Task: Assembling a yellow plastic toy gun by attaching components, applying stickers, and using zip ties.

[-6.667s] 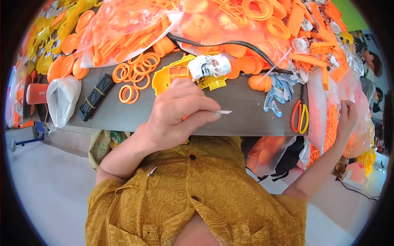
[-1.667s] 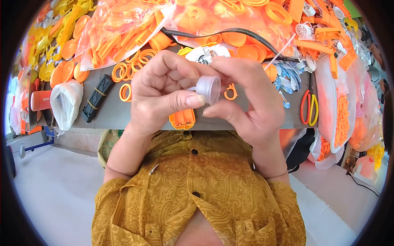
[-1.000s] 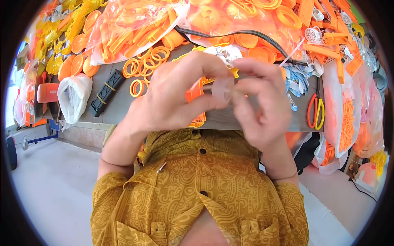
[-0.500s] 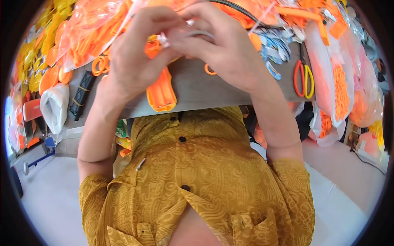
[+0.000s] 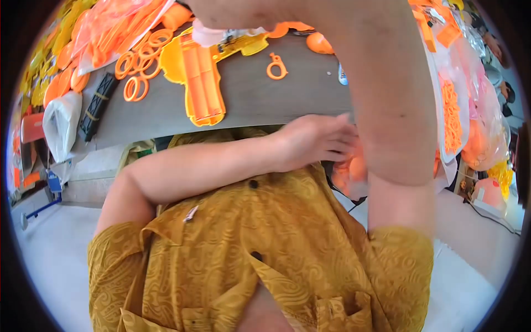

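Observation:
My left hand (image 5: 316, 141) reaches across my front at the table's near edge. Its fingers point right toward my right forearm, stretched out and slightly blurred, with nothing plain in them. At the top edge is my right hand (image 5: 243, 14), mostly cut off, so its fingers and anything in them stay hidden. Just below it lies an orange and yellow plastic toy gun shell (image 5: 203, 83), its ribbed handle pointing toward me. A pale pink rounded piece (image 5: 206, 36) sits at the shell's top. To its right rests an orange ring with a tab (image 5: 276, 67).
Several orange rings (image 5: 134, 88) and a black bar with bands (image 5: 98, 105) lie at left. A white bag (image 5: 62, 124) hangs at the left edge. Orange parts in clear plastic (image 5: 124, 33) are heaped behind. At right stands a bag of orange pieces (image 5: 452, 119).
My hands, together over the table before, have parted. The left came down and across to the right; the right arm swung up and forward. The shell now lies in plain view.

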`<state>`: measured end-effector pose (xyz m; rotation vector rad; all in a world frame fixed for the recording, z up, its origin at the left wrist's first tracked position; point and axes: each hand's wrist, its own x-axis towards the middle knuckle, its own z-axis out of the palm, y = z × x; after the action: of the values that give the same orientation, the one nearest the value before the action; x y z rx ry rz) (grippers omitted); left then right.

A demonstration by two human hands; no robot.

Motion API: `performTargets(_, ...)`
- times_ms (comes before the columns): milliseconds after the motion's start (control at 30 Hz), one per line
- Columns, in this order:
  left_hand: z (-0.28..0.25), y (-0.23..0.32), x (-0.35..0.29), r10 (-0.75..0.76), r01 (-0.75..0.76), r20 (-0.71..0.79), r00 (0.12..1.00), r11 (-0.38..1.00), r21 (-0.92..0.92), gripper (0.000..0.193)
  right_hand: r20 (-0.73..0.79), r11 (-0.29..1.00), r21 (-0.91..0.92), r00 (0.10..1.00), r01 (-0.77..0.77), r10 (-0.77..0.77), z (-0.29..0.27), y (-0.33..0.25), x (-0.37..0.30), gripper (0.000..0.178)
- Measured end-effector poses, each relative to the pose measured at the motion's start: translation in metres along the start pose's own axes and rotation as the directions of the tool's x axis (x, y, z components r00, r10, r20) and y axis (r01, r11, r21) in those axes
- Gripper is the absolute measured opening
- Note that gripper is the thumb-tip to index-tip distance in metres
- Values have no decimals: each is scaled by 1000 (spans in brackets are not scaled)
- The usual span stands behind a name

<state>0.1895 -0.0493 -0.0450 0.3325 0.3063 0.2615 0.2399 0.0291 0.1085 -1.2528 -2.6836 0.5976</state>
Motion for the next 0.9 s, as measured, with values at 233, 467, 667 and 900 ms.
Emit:
performTargets(233,37,-2,13,28,15,188,982,975,-223,42,-255,984,-176,965,19,-65,7,-10,3,19)
performTargets(467,34,15,-10,129,-61,162,978,926,-373,38,109,957,-39,951,-286,289,-2,-13,18,15)
performTargets(667,41,-12,-10,-234,223,-19,972,947,-233,43,181,946,61,936,-317,302,-2,-3,19,18)
performTargets(900,15,41,-87,293,-381,302,907,270,884,12,-215,947,319,975,18,54,47,32,-10,14)
